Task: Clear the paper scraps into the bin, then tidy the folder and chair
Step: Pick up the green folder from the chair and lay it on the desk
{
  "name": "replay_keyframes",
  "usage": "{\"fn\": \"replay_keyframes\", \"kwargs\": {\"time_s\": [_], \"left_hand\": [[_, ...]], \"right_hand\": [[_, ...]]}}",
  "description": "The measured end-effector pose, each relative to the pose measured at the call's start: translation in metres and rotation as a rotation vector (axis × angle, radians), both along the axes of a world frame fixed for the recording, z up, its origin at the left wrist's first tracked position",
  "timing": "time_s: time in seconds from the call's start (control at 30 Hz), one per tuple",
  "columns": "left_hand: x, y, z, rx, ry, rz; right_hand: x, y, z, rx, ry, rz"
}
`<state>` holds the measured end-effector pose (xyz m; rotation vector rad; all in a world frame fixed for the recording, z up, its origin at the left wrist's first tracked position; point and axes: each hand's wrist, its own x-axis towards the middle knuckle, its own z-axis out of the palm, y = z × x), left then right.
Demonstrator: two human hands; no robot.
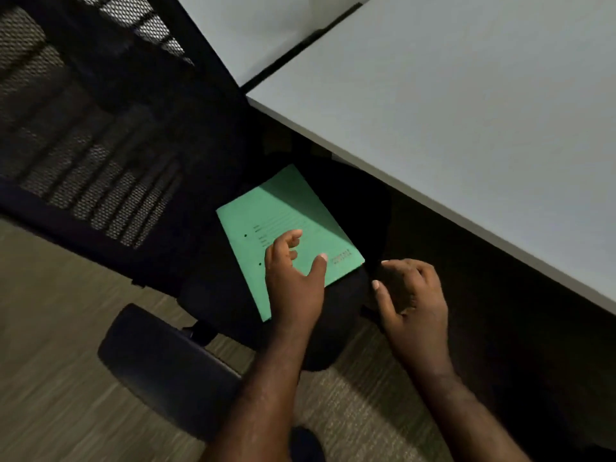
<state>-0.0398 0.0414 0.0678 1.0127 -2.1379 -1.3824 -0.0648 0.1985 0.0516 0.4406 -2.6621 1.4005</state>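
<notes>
Office chair (pixel 213 181), partly under the grey surface (pixel 466 111), carries the green folder (pixel 290 208) flat on its seat. Left hand (pixel 293 281) hovers over the folder, right hand (pixel 413 295) beside it, fingers loosely spread, empty. Risk: a one-edge lift slides the folder onto the floor.

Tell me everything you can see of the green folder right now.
The green folder is a thin, closed card cover lying flat on the dark chair seat, turned at an angle beside the grey desk. Its front carries faint printed lines and a word too blurred to read, with two punched holes along one edge. Shadow covers its far part. The left hand is over its near corner with fingers spread, seemingly touching it; the right hand is just off its edge.
</notes>
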Motion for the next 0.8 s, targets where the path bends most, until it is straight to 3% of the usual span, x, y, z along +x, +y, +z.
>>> {"fn": "replay_keyframes", "kwargs": {"time_s": [0.2, 0.37, 0.5, 0.67, 0.8], "left_hand": [[0.022, -0.063, -0.004, 0.455, -0.133, 0.273], [0.009, -0.095, -0.018, 0.541, -0.111, 0.373], [0.003, -0.114, -0.044, 0.737, -0.169, 0.514], [-0.001, -0.12, -0.086, 0.91, -0.229, 0.593], [-0.014, -0.124, -0.108, 0.883, -0.306, 0.672]], "right_hand": [[-0.027, -0.065, 0.011, -0.044, -0.222, 0.022], [-0.061, -0.104, -0.003, -0.014, -0.363, 0.07], [-0.089, -0.122, -0.037, -0.017, -0.562, -0.022], [-0.118, -0.123, -0.09, 0.15, -0.701, -0.045], [-0.142, -0.12, -0.118, 0.235, -0.734, -0.012]]}}
